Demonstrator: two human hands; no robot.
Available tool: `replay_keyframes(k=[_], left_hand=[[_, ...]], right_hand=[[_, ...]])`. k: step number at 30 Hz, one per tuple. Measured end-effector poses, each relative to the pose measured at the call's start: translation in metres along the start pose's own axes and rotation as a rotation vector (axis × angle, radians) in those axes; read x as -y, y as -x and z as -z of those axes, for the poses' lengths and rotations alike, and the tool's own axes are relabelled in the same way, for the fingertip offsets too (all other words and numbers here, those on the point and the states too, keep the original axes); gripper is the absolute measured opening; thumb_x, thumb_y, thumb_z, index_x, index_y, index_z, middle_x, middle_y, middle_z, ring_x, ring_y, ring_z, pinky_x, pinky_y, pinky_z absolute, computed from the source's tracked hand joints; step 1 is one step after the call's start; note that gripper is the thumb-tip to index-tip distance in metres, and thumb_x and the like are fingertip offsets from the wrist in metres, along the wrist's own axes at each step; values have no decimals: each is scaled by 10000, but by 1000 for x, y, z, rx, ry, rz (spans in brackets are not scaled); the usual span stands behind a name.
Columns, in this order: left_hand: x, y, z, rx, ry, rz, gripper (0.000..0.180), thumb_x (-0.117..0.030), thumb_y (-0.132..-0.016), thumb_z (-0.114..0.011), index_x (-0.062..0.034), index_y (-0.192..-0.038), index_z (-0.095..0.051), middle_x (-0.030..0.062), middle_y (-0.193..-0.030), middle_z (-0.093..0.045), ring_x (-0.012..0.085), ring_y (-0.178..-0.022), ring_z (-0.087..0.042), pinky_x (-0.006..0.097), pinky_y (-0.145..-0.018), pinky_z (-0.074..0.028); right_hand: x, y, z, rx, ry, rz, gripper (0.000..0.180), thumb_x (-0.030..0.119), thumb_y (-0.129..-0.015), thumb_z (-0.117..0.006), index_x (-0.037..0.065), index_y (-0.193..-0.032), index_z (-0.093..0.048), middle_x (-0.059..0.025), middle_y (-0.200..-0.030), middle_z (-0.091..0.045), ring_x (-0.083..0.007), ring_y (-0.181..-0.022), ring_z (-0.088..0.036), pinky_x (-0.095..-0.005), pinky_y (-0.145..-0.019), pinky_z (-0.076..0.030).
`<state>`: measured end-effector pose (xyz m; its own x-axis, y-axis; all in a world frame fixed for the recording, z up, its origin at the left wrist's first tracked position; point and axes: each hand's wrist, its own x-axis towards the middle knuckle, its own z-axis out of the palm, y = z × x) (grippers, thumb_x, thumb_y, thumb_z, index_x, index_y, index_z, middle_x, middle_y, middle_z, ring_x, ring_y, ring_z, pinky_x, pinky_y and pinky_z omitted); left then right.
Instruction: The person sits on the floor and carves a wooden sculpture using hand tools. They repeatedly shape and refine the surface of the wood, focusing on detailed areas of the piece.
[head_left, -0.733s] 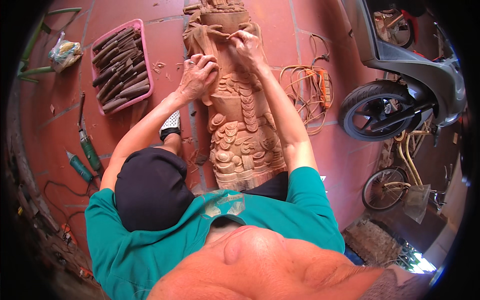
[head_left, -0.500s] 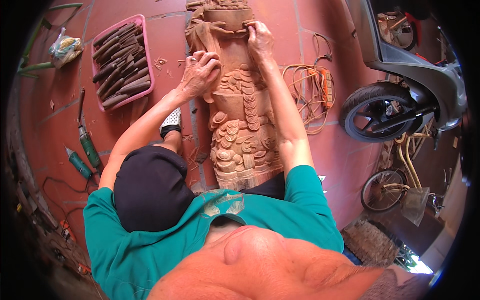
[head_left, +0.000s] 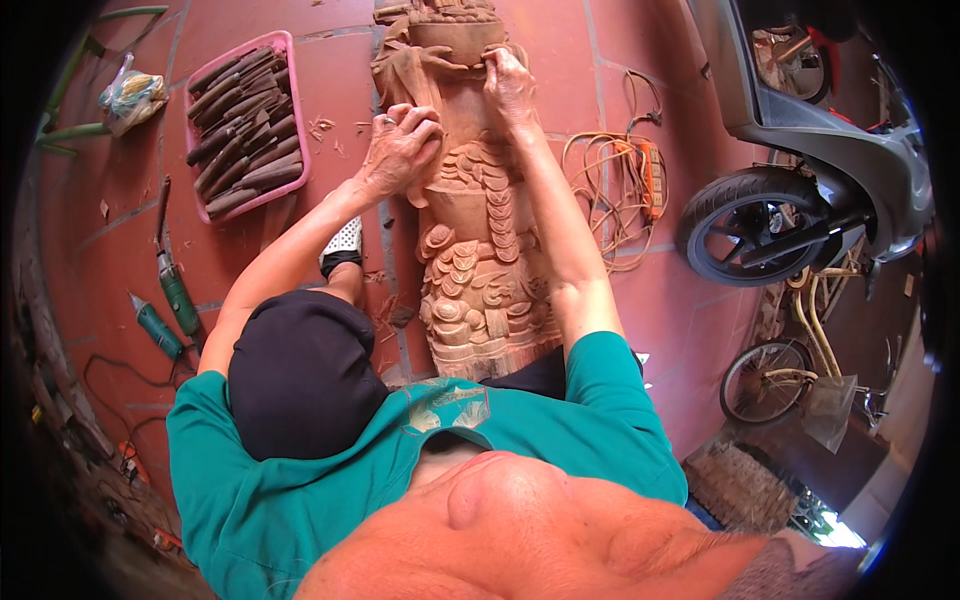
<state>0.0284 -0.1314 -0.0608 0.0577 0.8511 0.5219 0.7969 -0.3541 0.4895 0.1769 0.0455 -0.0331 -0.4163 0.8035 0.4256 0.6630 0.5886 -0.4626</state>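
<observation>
A long carved wooden statue (head_left: 465, 210) lies on the tiled floor in front of me, covered with coin and ingot shapes in relief. Near its far end, my right hand (head_left: 511, 88) has its fingers pinched against the wood just below a carved bowl (head_left: 460, 38). Whatever may be between those fingertips is too small to make out. My left hand (head_left: 403, 150) rests on the statue's left side with its fingers curled in; the fingers hide anything inside them.
To the left, a pink tray (head_left: 300, 130) holds several wooden-handled carving tools (head_left: 240, 130). Green power tools (head_left: 177, 297) lie nearer me, and wood shavings (head_left: 319, 128) dot the floor. An orange power strip (head_left: 654, 180) with tangled cord, a motorbike wheel (head_left: 752, 223) and a bicycle (head_left: 768, 380) are at right.
My right hand has shifted slightly left and toward me along the carving. My left hand stays in nearly the same place, fingers still curled.
</observation>
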Motion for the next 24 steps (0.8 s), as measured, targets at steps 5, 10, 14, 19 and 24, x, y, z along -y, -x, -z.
replay_keyframes(k=[5,10,14,19,24], left_hand=[[-2,-1,0,-4,-14,11,229,-173,-832,-683,-159,-1057,-640,7,-1195,-569,264,-1143,-500,423,-941,-371],[1,0,1,2,-4,0,232,-185,-837,-680,-162,-1063,-636,8,-1192,-568,262,-1145,-497,422,-929,-360],[0,0,2,-12,-10,-5,224,-182,-844,-667,-165,-1065,-630,5,-1192,-564,265,-1146,-495,423,-930,-359],[0,1,4,15,-10,-1,217,-185,-853,-661,-162,-1067,-630,0,-1206,-560,262,-1150,-493,422,-931,-360],[2,1,2,11,-15,6,233,-196,-844,-682,-168,-1070,-632,-2,-1210,-568,261,-1150,-500,421,-941,-362]], right_hand=[[19,11,-13,77,-101,-106,129,170,-932,-616,54,-962,-665,-177,-898,-708,-378,-855,-687,-470,-723,-533],[17,5,2,111,-452,-272,134,171,-930,-620,76,-977,-701,-185,-902,-716,-367,-878,-693,-447,-761,-534],[36,-3,-6,135,-305,-178,166,222,-929,-631,80,-984,-695,-186,-903,-715,-370,-849,-694,-445,-739,-537],[42,-7,-22,184,10,8,134,242,-950,-588,139,-974,-671,-155,-869,-718,-361,-821,-702,-473,-695,-540],[34,-14,-7,293,145,53,150,226,-944,-574,126,-978,-681,-153,-869,-724,-371,-815,-705,-486,-702,-548]])
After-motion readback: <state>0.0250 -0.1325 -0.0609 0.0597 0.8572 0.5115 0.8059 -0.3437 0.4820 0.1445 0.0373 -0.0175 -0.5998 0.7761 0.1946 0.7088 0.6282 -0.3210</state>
